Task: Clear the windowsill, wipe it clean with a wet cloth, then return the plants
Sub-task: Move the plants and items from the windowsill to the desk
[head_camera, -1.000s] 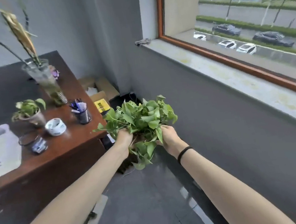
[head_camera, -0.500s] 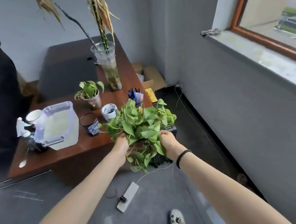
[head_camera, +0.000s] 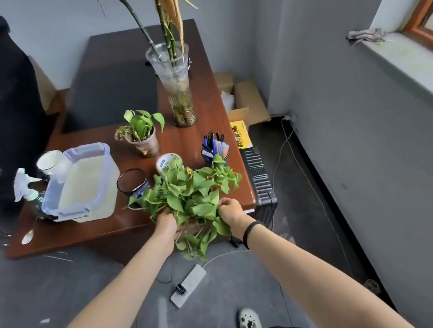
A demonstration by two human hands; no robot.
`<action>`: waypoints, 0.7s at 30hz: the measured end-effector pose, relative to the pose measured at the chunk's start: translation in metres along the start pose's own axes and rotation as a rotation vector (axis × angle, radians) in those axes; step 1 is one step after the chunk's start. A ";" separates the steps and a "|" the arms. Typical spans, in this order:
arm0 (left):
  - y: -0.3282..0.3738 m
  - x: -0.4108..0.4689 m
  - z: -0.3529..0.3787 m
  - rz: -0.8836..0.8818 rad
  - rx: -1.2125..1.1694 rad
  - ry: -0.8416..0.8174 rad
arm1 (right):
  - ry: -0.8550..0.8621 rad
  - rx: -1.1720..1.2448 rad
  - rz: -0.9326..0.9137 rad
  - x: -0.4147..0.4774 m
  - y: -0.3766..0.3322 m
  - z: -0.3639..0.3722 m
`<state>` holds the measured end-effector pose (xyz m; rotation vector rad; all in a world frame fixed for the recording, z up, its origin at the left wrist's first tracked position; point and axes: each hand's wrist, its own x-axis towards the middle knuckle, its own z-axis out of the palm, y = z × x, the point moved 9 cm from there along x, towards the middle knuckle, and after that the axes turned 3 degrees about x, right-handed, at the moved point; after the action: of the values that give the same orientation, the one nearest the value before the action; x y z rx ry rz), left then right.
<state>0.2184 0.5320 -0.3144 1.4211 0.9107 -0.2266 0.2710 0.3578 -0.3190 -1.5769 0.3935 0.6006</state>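
I read this as the clearing step, with a plant coming off the sill and onto the counter [head_camera: 101, 226]. The counter spreads out ahead of both hands, its near edge right under them. The windowsill [head_camera: 402, 63] lies well off to the right of my right hand, and the part I can see has no plants on it.

On the counter, a plastic tub [head_camera: 83, 183] sits to the left of my left hand. A tall vase [head_camera: 175, 85] stands far beyond the hands, and a small potted plant [head_camera: 141, 135] is between it and them.

The leafy plant [head_camera: 194, 192] is between my two hands at the counter's near edge. Some of its stems trail over the front. The leaves hide the pot, so I cannot tell whether its base is on the wood yet.

My left hand [head_camera: 166, 222] is buried in the foliage with the fingers out of sight, gripping the plant low on its left side. My right hand [head_camera: 231, 212] has its fingers curled in among the leaves on the opposite side.

My judgement is that the next move is to set the plant flat just ahead of the hands, clear of the edge. Then I can let go and turn right for the cloth [head_camera: 365, 36], which lies bunched at the sill's far end.
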 end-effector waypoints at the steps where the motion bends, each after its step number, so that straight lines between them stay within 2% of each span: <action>1: -0.001 0.005 -0.002 -0.006 0.000 0.003 | 0.000 -0.011 0.006 0.006 0.001 0.002; 7: 0.007 0.038 -0.005 -0.021 0.071 0.014 | 0.036 -0.043 0.056 0.038 0.003 0.015; 13: 0.020 0.063 -0.004 0.000 0.159 -0.043 | 0.096 -0.080 0.113 0.069 0.013 0.024; 21: 0.030 0.086 -0.010 -0.044 0.085 -0.066 | 0.122 -0.068 0.092 0.075 -0.003 0.036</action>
<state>0.2894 0.5792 -0.3470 1.4648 0.8872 -0.3468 0.3277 0.4019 -0.3618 -1.6720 0.5446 0.5951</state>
